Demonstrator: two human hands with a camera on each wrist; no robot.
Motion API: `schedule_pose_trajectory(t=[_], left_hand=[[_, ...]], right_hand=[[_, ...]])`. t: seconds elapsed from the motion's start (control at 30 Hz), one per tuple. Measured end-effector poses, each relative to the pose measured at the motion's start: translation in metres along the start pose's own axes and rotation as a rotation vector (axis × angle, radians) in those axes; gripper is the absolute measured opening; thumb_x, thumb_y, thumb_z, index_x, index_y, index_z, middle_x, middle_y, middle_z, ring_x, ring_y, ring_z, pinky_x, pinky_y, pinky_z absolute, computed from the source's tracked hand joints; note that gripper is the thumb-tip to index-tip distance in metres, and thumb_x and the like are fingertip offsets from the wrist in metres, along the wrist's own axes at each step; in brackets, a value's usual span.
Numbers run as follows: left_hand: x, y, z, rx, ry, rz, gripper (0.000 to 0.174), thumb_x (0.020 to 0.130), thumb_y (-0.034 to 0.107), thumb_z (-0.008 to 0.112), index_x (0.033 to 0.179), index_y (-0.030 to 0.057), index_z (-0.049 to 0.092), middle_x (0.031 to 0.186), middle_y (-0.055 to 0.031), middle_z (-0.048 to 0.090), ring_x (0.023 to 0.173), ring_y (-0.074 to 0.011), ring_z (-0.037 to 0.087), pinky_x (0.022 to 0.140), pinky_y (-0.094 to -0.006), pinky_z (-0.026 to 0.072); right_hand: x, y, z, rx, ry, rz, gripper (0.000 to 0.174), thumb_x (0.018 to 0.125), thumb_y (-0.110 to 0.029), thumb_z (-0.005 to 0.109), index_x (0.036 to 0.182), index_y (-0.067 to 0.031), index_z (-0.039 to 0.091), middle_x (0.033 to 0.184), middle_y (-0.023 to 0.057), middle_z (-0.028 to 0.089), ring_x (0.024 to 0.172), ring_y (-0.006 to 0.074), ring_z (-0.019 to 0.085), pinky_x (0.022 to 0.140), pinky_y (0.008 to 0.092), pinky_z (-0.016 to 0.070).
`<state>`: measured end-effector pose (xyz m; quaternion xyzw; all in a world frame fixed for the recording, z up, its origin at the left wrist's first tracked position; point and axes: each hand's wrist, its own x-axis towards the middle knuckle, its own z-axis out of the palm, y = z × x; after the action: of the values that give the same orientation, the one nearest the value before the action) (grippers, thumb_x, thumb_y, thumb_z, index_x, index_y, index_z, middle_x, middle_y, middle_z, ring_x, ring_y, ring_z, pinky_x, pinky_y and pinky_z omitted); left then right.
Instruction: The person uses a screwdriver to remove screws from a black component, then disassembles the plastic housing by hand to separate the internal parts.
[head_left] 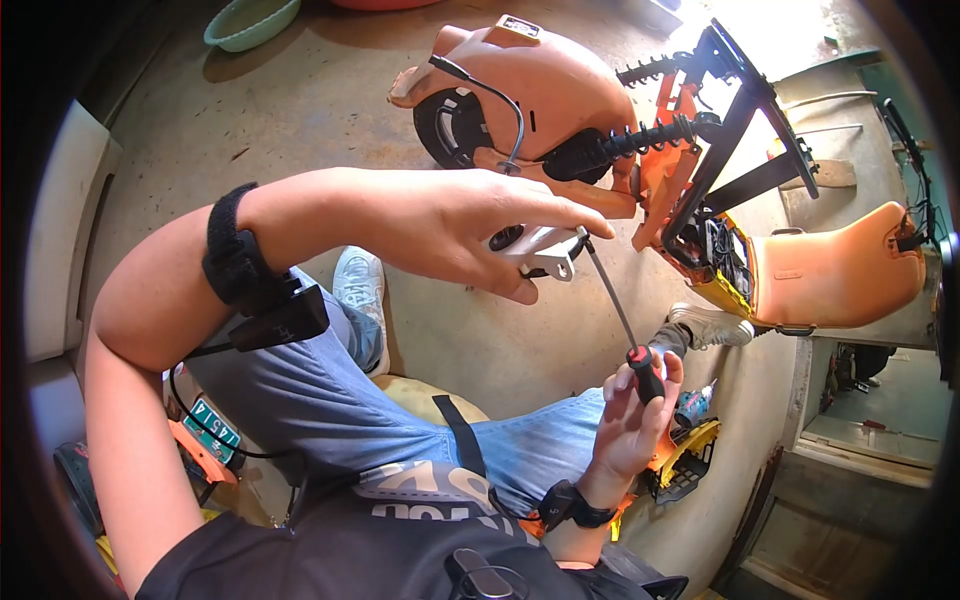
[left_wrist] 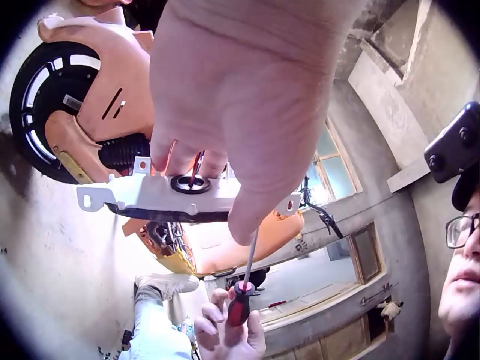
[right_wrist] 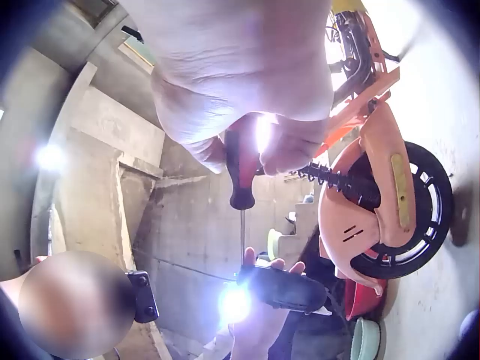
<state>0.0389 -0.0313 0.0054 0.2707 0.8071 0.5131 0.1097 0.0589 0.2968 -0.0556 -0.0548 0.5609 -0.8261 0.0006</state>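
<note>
My left hand (head_left: 440,220) grips a white plastic part with mounting tabs (head_left: 562,266), thumb on one side and fingers on the other. In the left wrist view this white part (left_wrist: 142,196) shows a black ring with red wiring at it, and a dark edge along its lower side. Lower and to the right, my right hand (head_left: 628,430) holds a screwdriver (head_left: 646,376) by its red and black handle. Its long metal shaft points up, the tip right at the white part's end. The right wrist view shows the screwdriver handle (right_wrist: 241,169) between thumb and fingers.
An orange scooter (head_left: 560,85) with black shock absorbers and a seat (head_left: 835,265) stands ahead. A teal drill (head_left: 695,402) and a yellow-orange part (head_left: 688,452) lie at the right. A green license plate (head_left: 212,428) is at the left, a green basin (head_left: 250,24) at the back.
</note>
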Motion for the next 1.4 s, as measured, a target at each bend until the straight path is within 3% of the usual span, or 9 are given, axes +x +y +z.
schedule_pose_trajectory(t=[0.23, 0.33, 0.43, 0.67, 0.83, 1.07, 1.17, 1.3, 1.4], left_hand=[[0.001, 0.002, 0.001, -0.01, -0.024, -0.008, 0.076, 0.088, 0.009, 0.077, 0.155, 0.0119, 0.042, 0.142, -0.0147, 0.056, 0.126, -0.0317, 0.055, 0.106, -0.0442, 0.0438], [0.001, 0.005, 0.002, -0.026, -0.06, -0.034, 0.076, 0.088, 0.01, 0.077, 0.155, 0.0118, 0.041, 0.143, -0.0149, 0.056, 0.126, -0.032, 0.055, 0.107, -0.0438, 0.0437], [0.001, -0.002, 0.001, -0.011, -0.019, 0.02, 0.076, 0.088, 0.01, 0.077, 0.155, 0.0116, 0.041, 0.144, -0.0153, 0.055, 0.129, -0.0324, 0.054, 0.108, -0.044, 0.0431], [0.002, -0.007, 0.004, 0.0, 0.059, 0.168, 0.077, 0.088, 0.009, 0.076, 0.156, 0.0114, 0.041, 0.145, -0.0163, 0.055, 0.131, -0.0335, 0.054, 0.108, -0.0451, 0.0423], [0.001, 0.003, 0.002, -0.024, -0.026, 0.01, 0.077, 0.088, 0.009, 0.076, 0.156, 0.0115, 0.04, 0.147, -0.0164, 0.054, 0.13, -0.0339, 0.054, 0.108, -0.0451, 0.0423], [0.001, -0.009, 0.005, 0.04, 0.058, 0.173, 0.078, 0.088, 0.008, 0.076, 0.157, 0.0116, 0.04, 0.145, -0.016, 0.055, 0.122, -0.0319, 0.056, 0.105, -0.0447, 0.044], [0.001, -0.002, 0.003, -0.008, 0.019, 0.113, 0.079, 0.088, 0.009, 0.076, 0.157, 0.0113, 0.039, 0.147, -0.0162, 0.053, 0.124, -0.032, 0.055, 0.106, -0.0445, 0.0436], [-0.001, 0.001, 0.002, -0.083, -0.054, -0.039, 0.078, 0.091, 0.012, 0.075, 0.158, 0.0105, 0.036, 0.15, -0.0165, 0.051, 0.13, -0.0321, 0.054, 0.108, -0.0445, 0.0422], [0.0, -0.01, 0.003, 0.017, 0.003, 0.114, 0.078, 0.092, 0.014, 0.074, 0.159, 0.0101, 0.035, 0.15, -0.0167, 0.051, 0.128, -0.0315, 0.055, 0.107, -0.0437, 0.0427]], right_hand=[[0.001, 0.002, -0.037, -0.1, -0.078, -0.042, 0.054, 0.101, -0.045, 0.062, 0.134, -0.0079, 0.043, 0.105, 0.0109, 0.058, 0.072, 0.0156, 0.054, 0.064, 0.0286, 0.0432], [0.003, 0.005, -0.05, 0.147, -0.313, 0.214, 0.06, 0.1, -0.057, 0.056, 0.133, -0.008, 0.043, 0.1, 0.0111, 0.058, 0.068, 0.0153, 0.052, 0.06, 0.0289, 0.0426], [-0.003, 0.006, -0.029, -0.019, -0.101, 0.137, 0.059, 0.101, -0.055, 0.057, 0.134, -0.0086, 0.043, 0.1, 0.0112, 0.058, 0.069, 0.0159, 0.053, 0.061, 0.0284, 0.0433], [-0.007, 0.001, -0.025, -0.123, -0.037, -0.027, 0.057, 0.101, -0.053, 0.059, 0.133, -0.009, 0.044, 0.103, 0.0116, 0.058, 0.071, 0.0168, 0.054, 0.062, 0.0288, 0.0436], [0.001, 0.002, -0.057, 0.224, -0.353, 0.303, 0.06, 0.096, -0.055, 0.064, 0.13, -0.0092, 0.046, 0.108, 0.0098, 0.056, 0.075, 0.0186, 0.055, 0.064, 0.0299, 0.0434], [-0.005, -0.002, -0.017, -0.048, -0.134, 0.043, 0.052, 0.098, -0.05, 0.064, 0.126, -0.0098, 0.048, 0.11, 0.0094, 0.057, 0.078, 0.0175, 0.056, 0.065, 0.0294, 0.0445], [-0.006, 0.0, -0.024, -0.171, -0.054, -0.02, 0.054, 0.098, -0.053, 0.063, 0.126, -0.0096, 0.048, 0.106, 0.0096, 0.057, 0.071, 0.0162, 0.055, 0.061, 0.0286, 0.0436], [-0.005, -0.002, -0.033, -0.089, -0.073, 0.165, 0.059, 0.098, -0.06, 0.059, 0.126, -0.0089, 0.048, 0.086, 0.0066, 0.056, 0.055, 0.0124, 0.047, 0.051, 0.0261, 0.0384], [-0.004, 0.0, -0.028, -0.166, -0.15, 0.092, 0.062, 0.097, -0.062, 0.059, 0.125, -0.0073, 0.049, 0.076, 0.0049, 0.055, 0.052, 0.0108, 0.044, 0.049, 0.0255, 0.0358]])
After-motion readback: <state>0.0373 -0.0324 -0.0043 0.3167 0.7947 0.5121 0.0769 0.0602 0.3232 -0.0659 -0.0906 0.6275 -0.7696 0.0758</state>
